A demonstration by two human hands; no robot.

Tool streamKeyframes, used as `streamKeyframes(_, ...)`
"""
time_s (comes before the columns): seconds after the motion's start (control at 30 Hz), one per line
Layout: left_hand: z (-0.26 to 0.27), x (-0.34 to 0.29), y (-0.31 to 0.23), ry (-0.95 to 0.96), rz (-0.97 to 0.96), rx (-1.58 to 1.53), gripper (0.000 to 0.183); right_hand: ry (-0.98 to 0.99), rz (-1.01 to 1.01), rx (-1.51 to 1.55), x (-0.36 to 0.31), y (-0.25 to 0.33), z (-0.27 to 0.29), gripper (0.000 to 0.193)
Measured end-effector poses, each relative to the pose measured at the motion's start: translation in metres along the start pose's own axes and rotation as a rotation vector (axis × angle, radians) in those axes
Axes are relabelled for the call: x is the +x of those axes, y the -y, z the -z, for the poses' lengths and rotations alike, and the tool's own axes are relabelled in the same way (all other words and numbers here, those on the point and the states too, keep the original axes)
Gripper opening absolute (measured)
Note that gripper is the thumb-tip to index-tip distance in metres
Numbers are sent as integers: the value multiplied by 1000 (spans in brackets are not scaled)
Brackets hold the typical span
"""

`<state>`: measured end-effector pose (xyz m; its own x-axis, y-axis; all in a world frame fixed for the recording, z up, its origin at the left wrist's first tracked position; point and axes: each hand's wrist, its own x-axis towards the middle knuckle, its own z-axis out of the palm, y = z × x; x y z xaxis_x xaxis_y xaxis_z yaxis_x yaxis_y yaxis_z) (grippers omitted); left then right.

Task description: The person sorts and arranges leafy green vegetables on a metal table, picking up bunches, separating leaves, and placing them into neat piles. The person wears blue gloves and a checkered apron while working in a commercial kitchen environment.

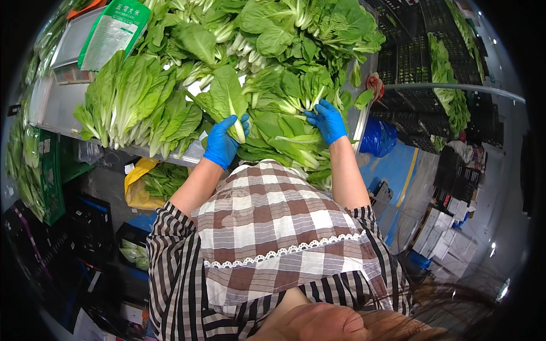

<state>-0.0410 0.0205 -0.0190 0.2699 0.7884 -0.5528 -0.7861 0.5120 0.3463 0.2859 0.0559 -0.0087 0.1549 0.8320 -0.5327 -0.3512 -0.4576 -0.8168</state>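
The right hand (327, 120) is pressed flat into the heap of greens (284, 85), its fingertips buried under leaves, so whether anything is gripped cannot be told. The steel bench (57, 108) is nearly covered by loose greens, with a sorted row (133, 99) at its left edge, a green-and-white bag (114, 31) behind it, and black crates (409, 51) stacked to the right. One bunch (227, 102) is clasped at its pale stalk end by the left hand (223, 142), held over the bench's near edge, its long axis nearly upright in view, leaves pointing away from the person.
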Motion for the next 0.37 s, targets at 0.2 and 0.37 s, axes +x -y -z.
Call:
streamKeyframes(0.2, -2, 1, -2, 21, -65, 8, 40, -75, 51, -229, 2, 5, 3, 50)
streamKeyframes(0.37, -10, -4, -9, 4, -227, 108, 42, 89, 367, -96, -3, 1, -1, 54)
